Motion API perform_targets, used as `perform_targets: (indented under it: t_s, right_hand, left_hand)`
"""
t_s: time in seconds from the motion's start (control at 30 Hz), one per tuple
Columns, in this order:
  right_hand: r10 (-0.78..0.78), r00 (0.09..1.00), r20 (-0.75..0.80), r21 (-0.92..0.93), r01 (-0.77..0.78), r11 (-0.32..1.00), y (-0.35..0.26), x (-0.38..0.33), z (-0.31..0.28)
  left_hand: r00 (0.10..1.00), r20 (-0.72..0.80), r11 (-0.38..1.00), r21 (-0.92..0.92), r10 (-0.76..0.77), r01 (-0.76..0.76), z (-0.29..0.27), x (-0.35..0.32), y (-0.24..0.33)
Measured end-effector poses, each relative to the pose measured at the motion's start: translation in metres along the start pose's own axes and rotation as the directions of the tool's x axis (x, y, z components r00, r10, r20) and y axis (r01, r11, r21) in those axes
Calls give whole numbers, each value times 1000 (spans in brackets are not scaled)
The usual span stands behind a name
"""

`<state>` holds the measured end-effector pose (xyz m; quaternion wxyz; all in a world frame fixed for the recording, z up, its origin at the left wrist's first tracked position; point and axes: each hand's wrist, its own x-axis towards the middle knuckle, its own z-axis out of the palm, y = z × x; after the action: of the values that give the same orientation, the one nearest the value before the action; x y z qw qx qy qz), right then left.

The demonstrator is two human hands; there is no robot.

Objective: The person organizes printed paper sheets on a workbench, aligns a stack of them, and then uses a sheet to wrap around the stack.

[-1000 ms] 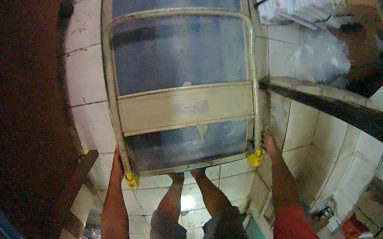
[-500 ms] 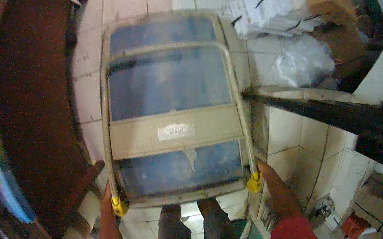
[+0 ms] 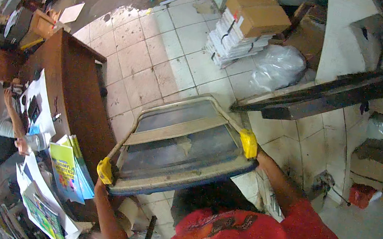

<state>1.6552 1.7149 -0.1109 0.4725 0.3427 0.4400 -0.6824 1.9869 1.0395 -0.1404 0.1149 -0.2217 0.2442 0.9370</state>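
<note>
A folding platform trolley (image 3: 178,131) with a beige tube handle, a beige cross panel and a worn blue-grey deck is in front of my body. Its handle lies folded over the deck. Yellow plastic brackets mark its near corners. My left hand (image 3: 100,189) grips the near left corner beside the yellow bracket (image 3: 105,171). At the near right corner my right hand (image 3: 261,158) holds on just behind the other yellow bracket (image 3: 248,144). Most fingers of both hands are hidden by the trolley. Its near edge is close to my red shirt.
A brown wooden desk (image 3: 84,95) with books (image 3: 71,170) and papers runs along the left; a person (image 3: 11,126) sits behind it. Tiled floor (image 3: 156,41) stretches ahead. Strapped white stacks under a cardboard box (image 3: 257,12), a plastic bag (image 3: 280,68) and a dark ledge (image 3: 338,102) are right.
The trolley's near edge now appears raised and closer to my body, with its blue rim showing. My view has tilted up, bringing the desk top, seated person and far floor into sight.
</note>
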Motion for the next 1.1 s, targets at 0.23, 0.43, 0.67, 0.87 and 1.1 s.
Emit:
perform_targets:
  t_s: [0.23,0.43,0.67,0.87,1.1]
  right_hand:
    - [7,999,-51,71,-4,997,-81,-50,100]
    - [59,998,24,-22,-58,998,-154,-29,138]
    - [184,954,-239,-336,-259,906,-275,44,132]
    - [321,870,-374,-464,-475,748,-311,175,110]
    - [314,924,-219,-464,-382,799,-318,193,117]
  left_hand:
    - [876,-479,977,206,50,56,85,46,40]
    - [822,-569,970,174,-40,168,109,56,64]
    - [750,-654,957,142,-103,255,135,65,80]
    - [743,-667,936,221,-59,273,184,122,125]
    - [706,-707,938,224,-30,264,229,143,124]
